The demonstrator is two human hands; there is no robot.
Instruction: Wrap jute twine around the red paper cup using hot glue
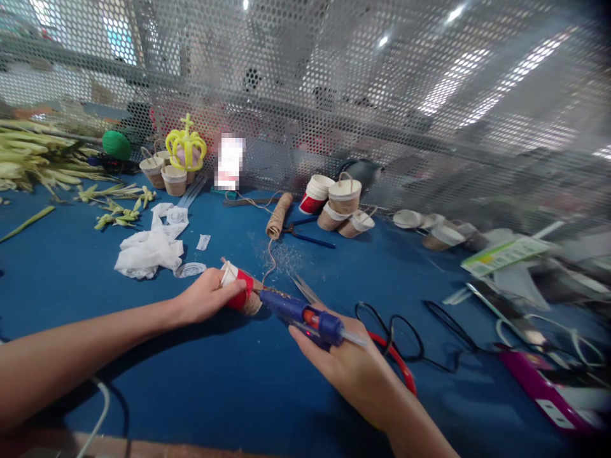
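My left hand [206, 296] is closed around a paper cup [244, 280], red and white, tipped on its side with brown twine wound about its bottom end. In my right hand [341, 353] is a blue glue gun [298, 310], a clear glue stick poking out of its back. The gun's nozzle touches or nearly touches the twine-wrapped part of the cup. From the cup a strand of twine runs up to a twine roll [279, 216]. A pair of scissors [307, 289] lies just beyond the gun, its handles partly hidden by my right hand.
Twine-wrapped cups [344, 196] and dark pliers [310, 240] lie near the perforated metal screen [286, 114]. White lace [153, 248] and green stems [28, 156] are on the left. Black cable [405, 324] and a purple power strip [534, 385] occupy the right.
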